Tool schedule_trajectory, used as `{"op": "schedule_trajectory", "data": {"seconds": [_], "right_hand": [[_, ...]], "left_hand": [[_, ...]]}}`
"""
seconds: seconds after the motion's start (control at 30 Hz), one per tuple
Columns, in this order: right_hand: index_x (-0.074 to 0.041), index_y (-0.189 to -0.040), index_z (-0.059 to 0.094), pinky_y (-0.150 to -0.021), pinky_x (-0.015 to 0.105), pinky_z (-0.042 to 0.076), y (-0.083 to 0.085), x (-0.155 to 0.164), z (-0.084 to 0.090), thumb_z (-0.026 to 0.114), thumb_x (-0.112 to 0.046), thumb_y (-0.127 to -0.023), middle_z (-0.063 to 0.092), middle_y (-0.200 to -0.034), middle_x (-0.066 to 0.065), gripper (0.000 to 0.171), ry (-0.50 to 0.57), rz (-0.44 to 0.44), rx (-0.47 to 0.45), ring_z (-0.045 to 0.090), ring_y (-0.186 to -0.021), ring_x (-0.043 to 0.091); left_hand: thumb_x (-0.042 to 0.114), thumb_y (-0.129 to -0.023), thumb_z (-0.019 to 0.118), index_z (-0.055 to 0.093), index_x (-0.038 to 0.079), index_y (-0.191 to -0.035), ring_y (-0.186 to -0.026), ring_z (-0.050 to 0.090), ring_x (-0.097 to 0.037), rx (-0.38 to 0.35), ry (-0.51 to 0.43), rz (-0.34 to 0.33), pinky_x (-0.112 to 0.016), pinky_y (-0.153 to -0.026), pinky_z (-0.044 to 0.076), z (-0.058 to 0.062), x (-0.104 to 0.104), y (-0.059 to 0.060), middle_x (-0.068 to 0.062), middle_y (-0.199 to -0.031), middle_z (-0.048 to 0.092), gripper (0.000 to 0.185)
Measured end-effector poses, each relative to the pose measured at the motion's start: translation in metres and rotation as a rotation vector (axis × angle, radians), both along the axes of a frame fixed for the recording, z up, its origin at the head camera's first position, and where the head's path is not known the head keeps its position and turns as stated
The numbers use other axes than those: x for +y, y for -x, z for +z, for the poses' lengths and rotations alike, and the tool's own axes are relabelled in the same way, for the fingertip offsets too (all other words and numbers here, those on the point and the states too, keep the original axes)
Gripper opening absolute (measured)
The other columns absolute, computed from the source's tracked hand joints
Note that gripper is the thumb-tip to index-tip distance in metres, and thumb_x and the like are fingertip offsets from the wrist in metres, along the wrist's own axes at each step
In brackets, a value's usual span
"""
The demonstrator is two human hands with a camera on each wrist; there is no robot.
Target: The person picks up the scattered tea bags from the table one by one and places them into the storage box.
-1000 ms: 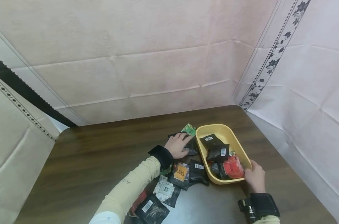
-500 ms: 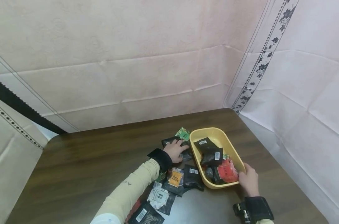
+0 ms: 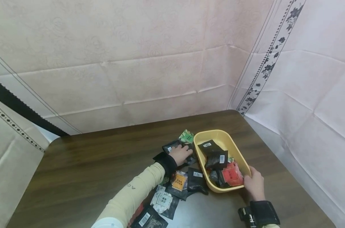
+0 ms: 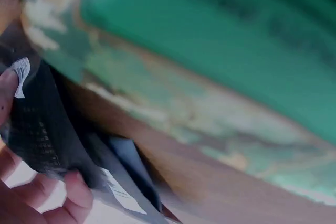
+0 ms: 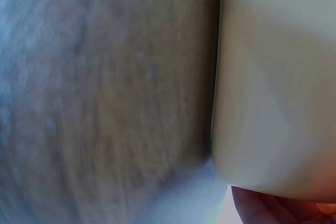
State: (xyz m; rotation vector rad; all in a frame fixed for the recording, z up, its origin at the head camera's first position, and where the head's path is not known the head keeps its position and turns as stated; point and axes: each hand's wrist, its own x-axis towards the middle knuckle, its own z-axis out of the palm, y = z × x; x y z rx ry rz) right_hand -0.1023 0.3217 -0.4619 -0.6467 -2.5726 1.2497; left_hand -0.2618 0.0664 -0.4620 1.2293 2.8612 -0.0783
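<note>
Head view, wood-grain counter (image 3: 104,158): dark brown, round-cornered, carrying a bin and a cluster of packets.
Yellow rounded-rectangular plastic bin (image 3: 231,142): on the counter, right of the loose packets.
Bin contents: two black foil packets with white barcodes (image 3: 216,160) lie overlapping, with a red-labelled packet (image 3: 232,175) at the end near the right hand (image 3: 254,184).
Right hand state: curled over the rim at the bin's near right corner, gripping it.
Left hand (image 3: 180,155): over black foil packets (image 3: 171,145) just left of the bin, fingers bent.
Green-labelled packet (image 3: 186,136): beyond the left hand, close to the bin's far left corner.
Nearer packets: an orange-labelled packet (image 3: 179,183), a black barcoded packet (image 3: 197,182) beside it, a white-and-grey-labelled packet (image 3: 164,199) and a black printed packet (image 3: 150,218) at the lower edge.
Pale yellow left sleeve (image 3: 132,191): partly covers a red packet (image 3: 138,211).
Left wrist view, pinched packet: a black packet with small print (image 4: 39,124) sits between thumb and curled fingers, so the left hand is closed about it; another barcoded packet edge shows alongside.
Green-and-cream printed surface (image 4: 210,77): blurred, close to the lens.
Right wrist view, bin wall: smooth, beside the counter, with curled fingers (image 5: 262,208) partly visible at its lower edge.
</note>
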Motion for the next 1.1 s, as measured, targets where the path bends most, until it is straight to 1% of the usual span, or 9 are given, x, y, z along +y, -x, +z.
{"op": "schedule_trajectory", "data": {"seconds": [0.13,0.23,0.43,0.57,0.67,0.8,0.9,1.0,1.1], "right_hand": [[0.013,-0.122,0.044,-0.079,0.056,0.04,-0.002,0.002,0.001,0.036,0.002,-0.083,0.049,-0.112,0.037,0.041,0.008,0.0,-0.008,0.05,-0.096,0.046],[0.014,-0.121,0.044,-0.078,0.055,0.04,-0.003,0.004,0.001,0.037,0.002,-0.083,0.049,-0.111,0.038,0.041,-0.009,-0.001,0.001,0.05,-0.094,0.046],[0.014,-0.121,0.045,-0.078,0.055,0.04,-0.003,0.01,0.005,0.037,0.002,-0.083,0.049,-0.11,0.038,0.041,-0.023,-0.015,0.001,0.05,-0.094,0.046],[0.014,-0.122,0.043,-0.08,0.056,0.038,-0.003,0.012,0.006,0.037,0.003,-0.082,0.048,-0.112,0.038,0.042,-0.011,-0.021,-0.005,0.049,-0.096,0.046],[0.014,-0.123,0.043,-0.081,0.056,0.038,-0.002,0.012,0.005,0.037,0.002,-0.082,0.048,-0.112,0.038,0.042,-0.008,-0.022,-0.009,0.049,-0.097,0.046],[0.014,-0.123,0.043,-0.082,0.057,0.038,-0.002,0.011,0.004,0.037,0.002,-0.083,0.048,-0.112,0.038,0.042,-0.017,-0.013,-0.012,0.048,-0.098,0.047],[0.014,-0.121,0.045,-0.082,0.057,0.038,-0.002,0.008,0.003,0.037,0.003,-0.082,0.049,-0.111,0.038,0.041,-0.027,-0.009,0.004,0.049,-0.098,0.047],[0.013,-0.119,0.048,-0.079,0.055,0.039,-0.002,0.004,0.001,0.039,0.003,-0.081,0.051,-0.108,0.037,0.04,-0.039,-0.006,0.025,0.051,-0.094,0.046],[0.013,-0.118,0.048,-0.076,0.054,0.04,-0.002,0.001,0.001,0.039,0.003,-0.081,0.052,-0.105,0.036,0.039,-0.048,0.003,0.034,0.052,-0.09,0.045]], "left_hand": [[0.018,-0.081,0.068,0.055,0.024,-0.112,-0.092,0.056,-0.022,-0.007,-0.023,-0.038,-0.044,-0.075,0.047,0.004,0.002,-0.001,0.001,-0.105,0.057,0.034],[0.021,-0.083,0.065,0.054,0.022,-0.107,-0.087,0.057,-0.02,0.012,-0.048,-0.055,-0.04,-0.07,0.049,0.013,0.002,-0.002,0.002,-0.103,0.058,0.026],[0.023,-0.085,0.064,0.054,0.019,-0.111,-0.084,0.058,-0.015,0.072,-0.13,-0.103,-0.031,-0.063,0.048,0.044,0.011,-0.006,0.001,-0.104,0.057,0.028],[0.023,-0.086,0.063,0.054,0.015,-0.113,-0.086,0.057,-0.013,0.097,-0.192,-0.176,-0.027,-0.064,0.047,0.063,0.029,-0.013,0.001,-0.103,0.056,0.029],[0.023,-0.086,0.063,0.053,0.015,-0.11,-0.087,0.055,-0.012,0.109,-0.222,-0.236,-0.024,-0.065,0.046,0.071,0.046,-0.019,0.002,-0.101,0.054,0.027],[0.024,-0.087,0.062,0.052,0.017,-0.107,-0.087,0.051,-0.01,0.103,-0.242,-0.28,-0.022,-0.068,0.043,0.075,0.069,-0.027,0.004,-0.098,0.051,0.023],[0.027,-0.089,0.059,0.051,0.019,-0.111,-0.092,0.05,-0.01,0.083,-0.242,-0.269,-0.025,-0.073,0.043,0.076,0.082,-0.032,0.004,-0.102,0.05,0.025],[0.034,-0.089,0.056,0.047,0.023,-0.124,-0.105,0.048,-0.013,0.046,-0.222,-0.227,-0.031,-0.082,0.043,0.073,0.088,-0.034,0.003,-0.116,0.048,0.037],[0.04,-0.088,0.056,0.037,0.026,-0.137,-0.119,0.04,-0.018,0.014,-0.201,-0.207,-0.037,-0.092,0.039,0.07,0.088,-0.035,-0.001,-0.133,0.039,0.054]]}}
